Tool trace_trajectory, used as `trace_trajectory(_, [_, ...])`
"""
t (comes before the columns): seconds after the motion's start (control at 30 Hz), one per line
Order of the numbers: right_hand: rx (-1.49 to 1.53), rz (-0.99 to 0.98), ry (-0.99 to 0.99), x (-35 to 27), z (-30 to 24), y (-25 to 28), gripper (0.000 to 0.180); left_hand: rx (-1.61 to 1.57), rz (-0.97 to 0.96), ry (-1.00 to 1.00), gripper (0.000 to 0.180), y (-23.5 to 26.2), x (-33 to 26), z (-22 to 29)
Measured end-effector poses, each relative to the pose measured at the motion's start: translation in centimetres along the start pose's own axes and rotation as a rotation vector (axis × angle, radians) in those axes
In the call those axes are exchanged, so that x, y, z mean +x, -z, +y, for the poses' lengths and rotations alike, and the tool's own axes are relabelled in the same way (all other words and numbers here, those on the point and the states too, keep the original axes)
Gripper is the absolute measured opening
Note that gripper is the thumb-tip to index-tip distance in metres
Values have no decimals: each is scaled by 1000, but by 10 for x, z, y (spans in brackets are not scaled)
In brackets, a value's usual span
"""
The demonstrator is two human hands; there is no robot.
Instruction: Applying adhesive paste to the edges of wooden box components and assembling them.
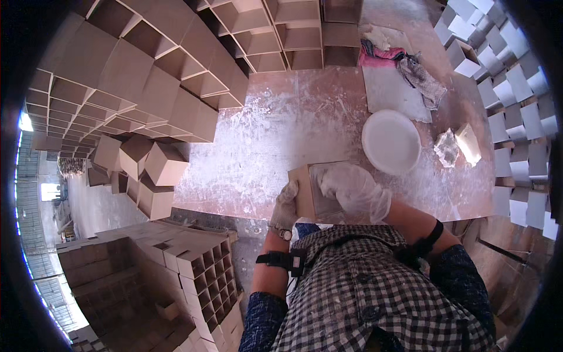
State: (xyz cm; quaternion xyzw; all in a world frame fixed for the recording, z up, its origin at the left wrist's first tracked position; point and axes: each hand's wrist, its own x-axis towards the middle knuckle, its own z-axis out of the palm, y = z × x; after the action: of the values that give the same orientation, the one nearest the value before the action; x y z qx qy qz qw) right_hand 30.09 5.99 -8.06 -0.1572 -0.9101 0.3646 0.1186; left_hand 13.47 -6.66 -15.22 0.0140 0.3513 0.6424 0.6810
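Note:
A small brown cardboard-like box (304,192) is held in front of my body at the table's near edge. My left hand (285,206), in a pale glove, grips its left side, fingers wrapped round the wall. My right hand (356,190), in a whitish, powdery glove, lies over the box's greyish right part with its fingers curled. Whatever those fingers hold, if anything, is hidden. A round white dish (391,142) stands on the table beyond my right hand.
The reddish table (264,129) is smeared white. Stacked open boxes (258,41) line its far and left sides; loose boxes (159,164) lie at the left. Cloths (416,73) rest on a grey board (381,91). White-yellow chunks (467,144) lie right, near white-faced boxes (519,117).

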Motion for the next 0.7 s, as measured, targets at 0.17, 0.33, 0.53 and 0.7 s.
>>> trace_trajectory(0.17, [55,-71,50,-37,-11,-6,11,-53,60,20,53,-2,-2,0])
trace_trajectory(0.33, [-16,53,-1,-33,5,1,11,23,54,-23,52,18,11,-1])
trace_trajectory(0.53, [89,229,-128,-37,8,0,14,373,82,-202,41,52,-27,-43])
trace_trajectory(0.7, [702,39,-448,-29,-7,12,16,1178,77,-452,25,51,-35,-54])
